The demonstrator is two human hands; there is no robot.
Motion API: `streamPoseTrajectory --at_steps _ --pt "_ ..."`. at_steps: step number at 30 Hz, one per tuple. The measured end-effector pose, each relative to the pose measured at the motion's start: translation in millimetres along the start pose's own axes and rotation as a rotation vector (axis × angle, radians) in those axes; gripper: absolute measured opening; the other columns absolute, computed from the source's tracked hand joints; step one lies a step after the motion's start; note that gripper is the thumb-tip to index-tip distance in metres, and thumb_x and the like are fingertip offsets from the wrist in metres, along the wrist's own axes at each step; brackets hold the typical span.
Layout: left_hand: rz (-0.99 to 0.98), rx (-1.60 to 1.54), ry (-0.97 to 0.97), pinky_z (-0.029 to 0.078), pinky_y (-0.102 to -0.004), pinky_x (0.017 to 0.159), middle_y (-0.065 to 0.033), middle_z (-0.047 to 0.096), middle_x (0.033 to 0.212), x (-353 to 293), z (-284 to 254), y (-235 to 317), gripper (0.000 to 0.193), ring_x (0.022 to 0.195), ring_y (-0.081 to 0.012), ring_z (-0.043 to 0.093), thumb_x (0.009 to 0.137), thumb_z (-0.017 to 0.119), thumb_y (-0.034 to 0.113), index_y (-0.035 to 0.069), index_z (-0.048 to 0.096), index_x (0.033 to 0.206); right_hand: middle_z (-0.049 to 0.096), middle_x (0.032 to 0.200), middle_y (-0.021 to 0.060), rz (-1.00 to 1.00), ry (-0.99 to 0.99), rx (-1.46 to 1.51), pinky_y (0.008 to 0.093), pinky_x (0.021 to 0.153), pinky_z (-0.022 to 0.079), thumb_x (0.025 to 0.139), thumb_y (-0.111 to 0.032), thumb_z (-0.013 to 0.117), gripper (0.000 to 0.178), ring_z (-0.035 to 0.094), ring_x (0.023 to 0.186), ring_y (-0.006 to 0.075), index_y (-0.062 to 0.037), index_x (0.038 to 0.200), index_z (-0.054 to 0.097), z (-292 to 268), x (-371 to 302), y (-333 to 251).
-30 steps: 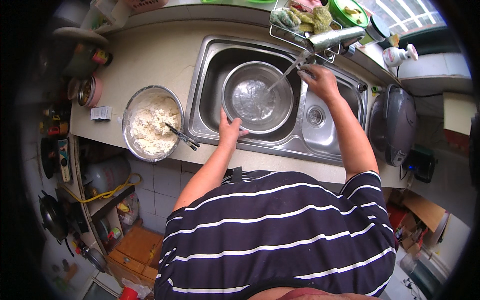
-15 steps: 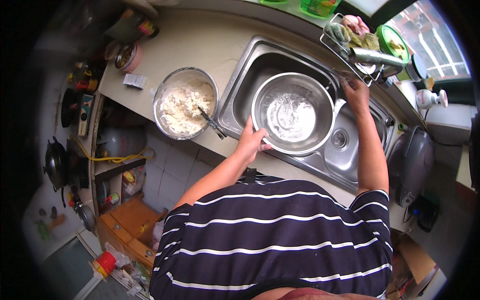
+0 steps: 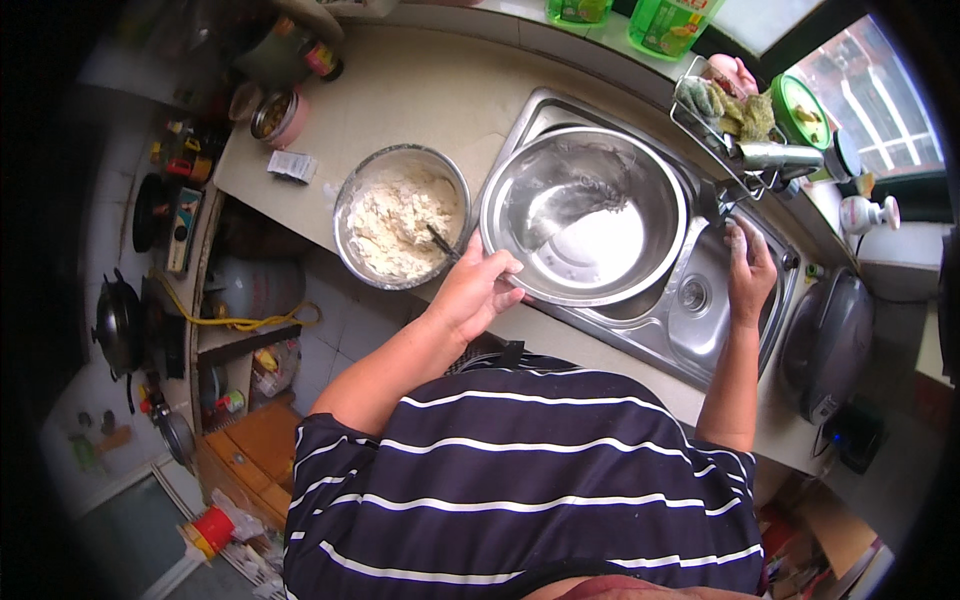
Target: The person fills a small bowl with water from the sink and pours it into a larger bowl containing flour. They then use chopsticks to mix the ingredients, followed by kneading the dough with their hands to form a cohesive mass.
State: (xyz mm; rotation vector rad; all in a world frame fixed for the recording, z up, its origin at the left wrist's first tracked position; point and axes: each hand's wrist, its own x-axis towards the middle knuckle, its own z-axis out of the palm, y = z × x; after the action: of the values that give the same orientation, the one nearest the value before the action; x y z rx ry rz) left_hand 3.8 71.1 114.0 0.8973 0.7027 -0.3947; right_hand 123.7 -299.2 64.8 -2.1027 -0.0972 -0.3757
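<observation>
My left hand grips the near-left rim of a large stainless-steel basin, thumb over the edge. The basin is over the left bowl of the steel double sink; a little water seems to glisten inside. My right hand is over the smaller right bowl, apart from the basin, its fingers loosely bent and nothing seen in them. Just beyond its fingertips is the dark tap, partly hidden. Left of the basin, a steel mixing bowl holds lumpy, pale dough with a dark-handled utensil leaning in it.
On the counter at far left are a small carton and a pink jar. A wire rack with cloths and green bottles line the window ledge. A dark grey appliance stands right of the sink.
The basin has come up closer and slightly left over the sink, held by my left hand. My right hand has drawn back from the tap toward me. The water in the basin looks shifted.
</observation>
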Motion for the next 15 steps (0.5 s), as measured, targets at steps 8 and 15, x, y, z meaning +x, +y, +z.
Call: streamPoseTrajectory --at_steps 8,15 --pt "0.094 0.072 -0.093 0.057 -0.0239 0.060 -0.0044 0.055 0.107 3 -55 89 0.059 0.078 -0.0143 0.061 0.087 0.058 0.007 0.020 0.035 0.140 0.072 0.096 0.0079 0.191 -0.036 0.101 0.0255 0.081 0.053 0.098 -0.009 0.060 0.022 0.067 0.086 0.0121 0.0003 0.116 0.069 62 -58 -69" --pt "0.285 0.214 -0.018 0.055 -0.0218 0.055 -0.0056 0.056 0.108 30 -141 178 0.053 0.078 -0.0135 0.061 0.085 0.058 0.003 0.016 0.040 0.133 0.072 0.094 0.0086 0.258 -0.103 0.126 0.0275 0.078 0.055 0.098 -0.009 0.060 0.020 0.068 0.085 0.0133 0.0007 0.112 0.069 158 -118 -129"
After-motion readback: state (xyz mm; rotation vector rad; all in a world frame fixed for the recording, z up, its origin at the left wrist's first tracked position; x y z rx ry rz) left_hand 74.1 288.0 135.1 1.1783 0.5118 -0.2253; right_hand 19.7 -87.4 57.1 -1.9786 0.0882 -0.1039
